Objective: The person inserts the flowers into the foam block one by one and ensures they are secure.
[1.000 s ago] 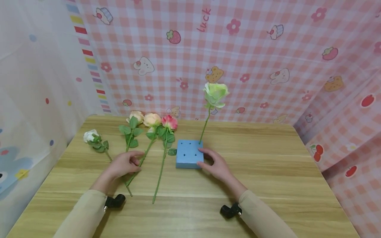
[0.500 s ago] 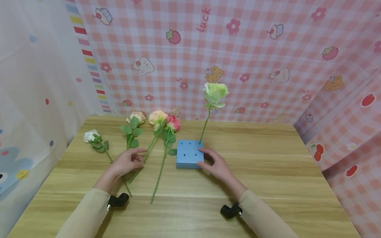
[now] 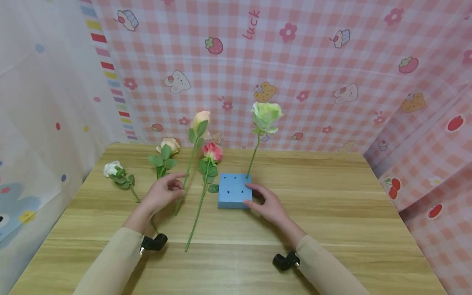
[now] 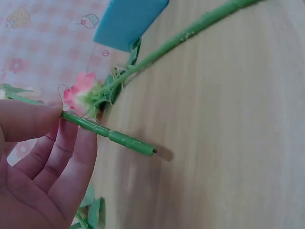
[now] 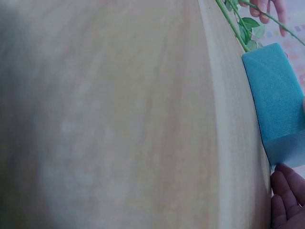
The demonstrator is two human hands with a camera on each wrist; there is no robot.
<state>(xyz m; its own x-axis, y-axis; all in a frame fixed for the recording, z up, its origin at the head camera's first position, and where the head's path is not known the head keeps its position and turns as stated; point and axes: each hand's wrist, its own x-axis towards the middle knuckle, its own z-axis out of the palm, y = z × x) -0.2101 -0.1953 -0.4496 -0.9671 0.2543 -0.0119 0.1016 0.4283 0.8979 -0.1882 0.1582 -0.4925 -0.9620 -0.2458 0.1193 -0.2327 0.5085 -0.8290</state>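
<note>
In the head view my left hand [image 3: 162, 194] pinches the green stem of a peach artificial rose [image 3: 200, 121], its bloom raised and tilted slightly right. The left wrist view shows the stem's cut end [image 4: 143, 147] sticking out past thumb and fingers, clear of the tabletop. My right hand [image 3: 268, 204] holds the right side of a blue foam block [image 3: 234, 186], index finger by the back corner and thumb by the front one. Several small holes dot the block's top. A pale green rose [image 3: 266, 118] stands upright in its back right corner.
A pink-red rose [image 3: 212, 152] lies between my left hand and the block. Farther left lie a cream rose [image 3: 168, 146] and a white rose [image 3: 113, 169], their stems partly hidden by my left hand and arm. A checked cloth [image 3: 313, 53] hangs behind the wooden table [image 3: 332, 196].
My left hand has lifted the peach rose off the table, moving right and tilting its bloom up. The pink-red rose shifted slightly. My right hand and the block have stayed put.
</note>
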